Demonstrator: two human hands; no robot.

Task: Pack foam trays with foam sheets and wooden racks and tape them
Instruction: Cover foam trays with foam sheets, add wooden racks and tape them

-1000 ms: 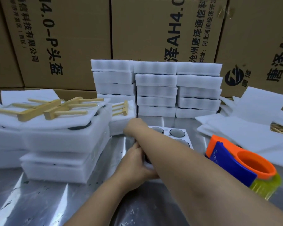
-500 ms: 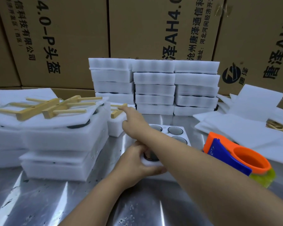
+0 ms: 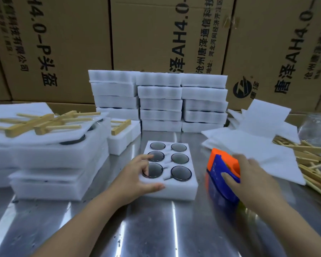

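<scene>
A white foam tray (image 3: 176, 190) with several round dark-rimmed glass pieces in its holes lies on the steel table in front of me. My left hand (image 3: 137, 175) grips its near left corner, thumb on the front edge and fingers over the holes. My right hand (image 3: 248, 179) grips the orange and blue tape dispenser (image 3: 220, 169) just right of the tray. Wooden racks (image 3: 44, 123) lie on a foam sheet atop the left pile, and one wooden rack (image 3: 120, 126) lies on a small foam tray behind it. Loose foam sheets (image 3: 252, 143) lie at right.
Stacks of packed white foam trays (image 3: 159, 102) stand at the back against cardboard boxes (image 3: 156, 34). A pile of foam trays (image 3: 54, 164) fills the left. Several wooden racks (image 3: 308, 158) heap at far right. The steel table (image 3: 137, 229) stretches toward me.
My right hand pulled back from the wooden rack at the back left and swung right onto the tape dispenser. My left hand stayed on the tray's near left corner.
</scene>
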